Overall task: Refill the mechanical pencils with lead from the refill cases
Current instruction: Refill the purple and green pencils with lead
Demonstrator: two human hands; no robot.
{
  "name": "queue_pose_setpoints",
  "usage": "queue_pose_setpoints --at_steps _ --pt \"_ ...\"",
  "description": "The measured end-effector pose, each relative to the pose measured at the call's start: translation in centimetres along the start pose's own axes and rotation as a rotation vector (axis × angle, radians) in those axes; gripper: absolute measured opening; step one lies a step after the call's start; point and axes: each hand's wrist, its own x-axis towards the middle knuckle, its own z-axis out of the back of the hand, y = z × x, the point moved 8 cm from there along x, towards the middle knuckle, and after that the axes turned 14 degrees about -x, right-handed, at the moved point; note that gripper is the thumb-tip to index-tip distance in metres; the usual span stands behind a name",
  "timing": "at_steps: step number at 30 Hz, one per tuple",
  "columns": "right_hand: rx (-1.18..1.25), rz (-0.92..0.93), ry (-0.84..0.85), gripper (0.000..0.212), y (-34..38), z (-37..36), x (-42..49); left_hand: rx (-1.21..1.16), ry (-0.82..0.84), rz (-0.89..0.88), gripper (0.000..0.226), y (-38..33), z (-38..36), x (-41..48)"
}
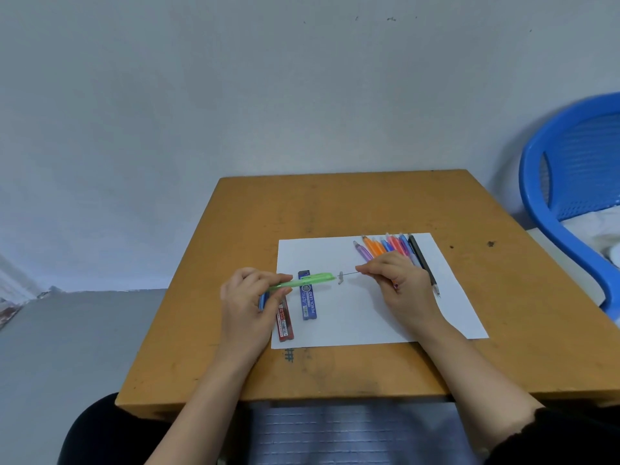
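green pencil [312, 279], gripped in our left hand [248, 297] above the paper [369, 317], awaits the 1 lead [350, 273] pinched in our right hand [399, 283], and the other pencils [385, 246] seem not yet refilled.

Blue refill case [309, 298]: "PENCIL LEAD". Red case [285, 322]: "LEAD".

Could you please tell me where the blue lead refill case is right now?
In the head view the blue case lies at the left of the white paper, right of the red case, beneath the green pencil.
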Motion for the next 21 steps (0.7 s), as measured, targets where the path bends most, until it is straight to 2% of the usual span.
queue_pose_setpoints --at_steps 21 --pt "0.031 0.020 -0.026 0.020 0.04 0.16 -0.12 -0.008 0.002 -0.021 0.031 -0.05 -0.10 -0.06"
